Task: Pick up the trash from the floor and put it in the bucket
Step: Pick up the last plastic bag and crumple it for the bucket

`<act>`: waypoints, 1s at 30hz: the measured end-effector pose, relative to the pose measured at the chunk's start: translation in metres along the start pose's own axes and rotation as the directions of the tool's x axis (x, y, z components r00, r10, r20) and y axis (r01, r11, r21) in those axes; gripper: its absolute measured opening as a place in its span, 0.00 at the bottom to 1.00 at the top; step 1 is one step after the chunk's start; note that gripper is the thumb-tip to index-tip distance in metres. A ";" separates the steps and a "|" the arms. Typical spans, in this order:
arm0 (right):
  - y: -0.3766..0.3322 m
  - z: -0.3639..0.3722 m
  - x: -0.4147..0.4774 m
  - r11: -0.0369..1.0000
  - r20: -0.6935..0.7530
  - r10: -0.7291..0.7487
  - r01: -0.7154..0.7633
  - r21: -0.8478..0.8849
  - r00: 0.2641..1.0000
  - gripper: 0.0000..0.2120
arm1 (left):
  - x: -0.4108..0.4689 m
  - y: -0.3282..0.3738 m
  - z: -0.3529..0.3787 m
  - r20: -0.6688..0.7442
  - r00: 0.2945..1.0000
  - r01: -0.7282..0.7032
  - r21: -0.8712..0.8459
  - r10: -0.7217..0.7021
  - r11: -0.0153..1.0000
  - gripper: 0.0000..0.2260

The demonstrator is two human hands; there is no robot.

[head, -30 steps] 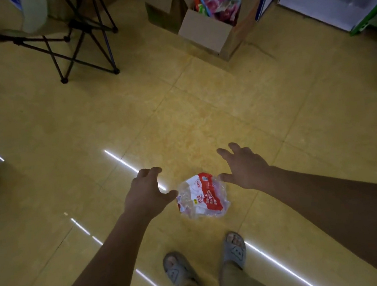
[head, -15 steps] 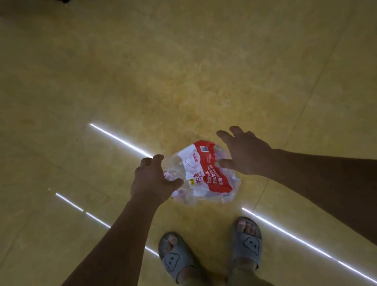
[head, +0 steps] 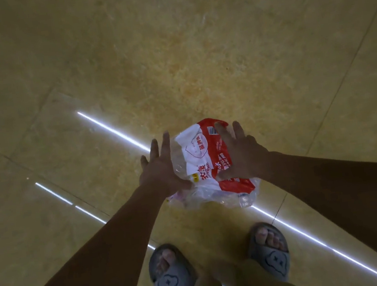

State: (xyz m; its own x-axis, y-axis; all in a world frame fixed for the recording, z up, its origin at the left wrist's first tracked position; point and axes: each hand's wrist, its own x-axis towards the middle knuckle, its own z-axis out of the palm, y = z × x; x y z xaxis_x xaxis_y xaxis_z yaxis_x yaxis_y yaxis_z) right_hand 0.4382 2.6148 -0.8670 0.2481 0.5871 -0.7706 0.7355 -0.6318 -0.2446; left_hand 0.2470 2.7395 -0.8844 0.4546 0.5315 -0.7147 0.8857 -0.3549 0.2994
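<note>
While the crumpled red-and-white plastic wrapper (head: 198, 156) lies on the yellow tiled floor (head: 170, 49) just ahead of my grey slippers (head: 170, 284), my left hand (head: 162, 170) and right hand (head: 242, 157) flank it closely, fingers straight and spread, gripping nothing.

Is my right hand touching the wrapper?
Cannot tell. The head view looks straight down: the right hand overlaps the wrapper, so any gap is hidden.
</note>
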 end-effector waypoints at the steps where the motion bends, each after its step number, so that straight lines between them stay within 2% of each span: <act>1: 0.001 0.006 0.006 1.000 -0.017 0.000 0.000 -0.005 1.000 0.66 | 0.004 0.000 0.005 0.010 1.000 0.003 -0.022 -0.003 1.000 0.68; 4: -0.001 0.019 0.022 0.999 -0.099 -0.023 0.019 -0.047 0.995 0.64 | 0.013 0.000 0.015 -0.039 0.999 0.020 -0.110 -0.025 0.994 0.64; 8: -0.010 0.018 0.025 0.997 -0.219 -0.052 0.037 -0.073 0.974 0.56 | 0.013 -0.001 0.012 -0.150 0.988 0.023 -0.133 -0.043 0.991 0.41; 12: -0.026 0.004 0.006 0.996 -0.241 -0.078 0.063 -0.069 0.967 0.49 | -0.007 0.001 -0.010 -0.140 0.990 0.000 -0.121 -0.017 0.993 0.26; 18: -0.058 -0.049 -0.049 0.996 -0.260 -0.087 0.091 0.003 0.962 0.42 | -0.065 0.017 -0.083 -0.248 0.969 -0.057 -0.199 0.006 0.978 0.18; 22: -0.088 -0.114 -0.101 0.991 -0.310 -0.131 0.137 -0.002 0.942 0.36 | -0.118 0.039 -0.151 -0.330 0.944 -0.099 -0.216 0.023 0.971 0.14; 30: -0.172 -0.249 -0.223 0.959 -0.389 -0.271 0.283 -0.026 0.880 0.32 | -0.237 0.064 -0.302 -0.494 0.868 -0.188 -0.250 0.042 0.950 0.09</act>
State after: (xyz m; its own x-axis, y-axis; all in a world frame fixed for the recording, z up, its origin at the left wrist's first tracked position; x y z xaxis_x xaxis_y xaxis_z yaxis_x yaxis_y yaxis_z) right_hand 0.4137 2.7184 -0.5067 0.2648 0.8850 -0.3829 0.7918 -0.4262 -0.4374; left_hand 0.2248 2.8233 -0.5050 0.4787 0.8266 -0.2960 0.7794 -0.2449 0.5768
